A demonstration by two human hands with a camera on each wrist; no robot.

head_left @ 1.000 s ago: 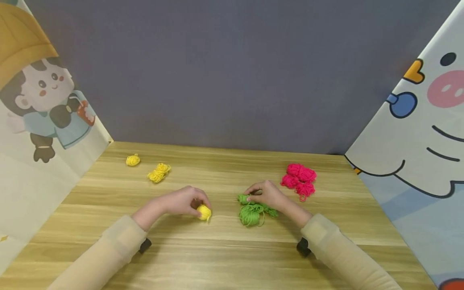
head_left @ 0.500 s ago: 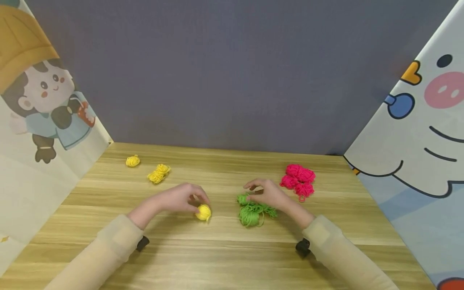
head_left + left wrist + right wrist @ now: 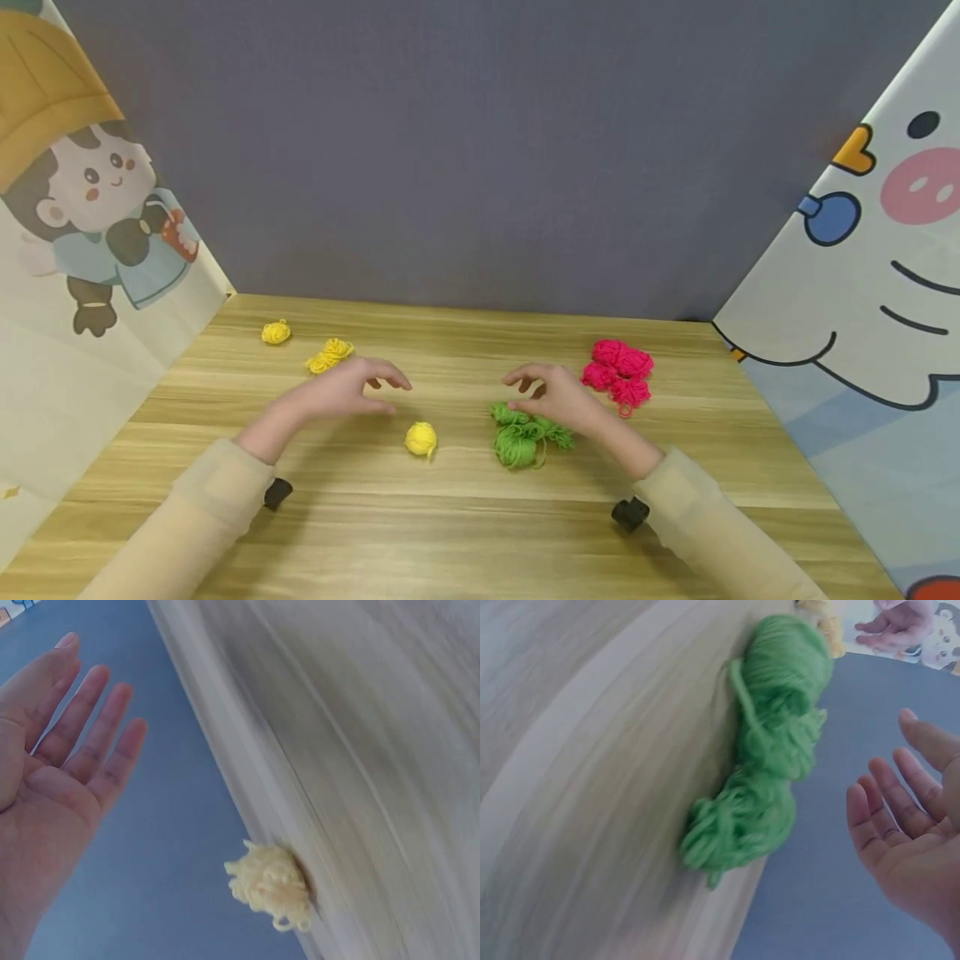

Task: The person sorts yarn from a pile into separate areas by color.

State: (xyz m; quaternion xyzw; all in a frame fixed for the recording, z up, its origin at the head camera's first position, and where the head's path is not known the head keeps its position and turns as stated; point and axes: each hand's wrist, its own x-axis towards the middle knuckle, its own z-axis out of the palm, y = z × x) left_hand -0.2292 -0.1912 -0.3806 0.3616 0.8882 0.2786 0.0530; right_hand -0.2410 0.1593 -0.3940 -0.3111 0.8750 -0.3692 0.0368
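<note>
My left hand [image 3: 345, 389] hovers above the table, holding nothing, its fingers relaxed and apart in the left wrist view. Just right of and nearer than it lies a small yellow yarn ball [image 3: 421, 439]. Over a cluster of green yarn balls [image 3: 517, 446] hangs my right hand [image 3: 558, 396], fingers loosely bent, nothing between them. The right wrist view has the green yarn [image 3: 780, 667] lying apart from that hand [image 3: 915, 817]. Behind my left hand sits a yellow yarn clump [image 3: 328, 356], partly hidden by it.
Farther left at the back lies another yellow yarn ball [image 3: 276, 332]. A group of pink yarn balls [image 3: 618, 371] sits at the back right. A grey panel [image 3: 465, 158] rises behind the wooden table [image 3: 465, 542], with printed cartoon panels at both sides.
My left hand has let go of the near yellow yarn ball and moved up and left. My right hand has lifted slightly off the green yarn; the balls stay put.
</note>
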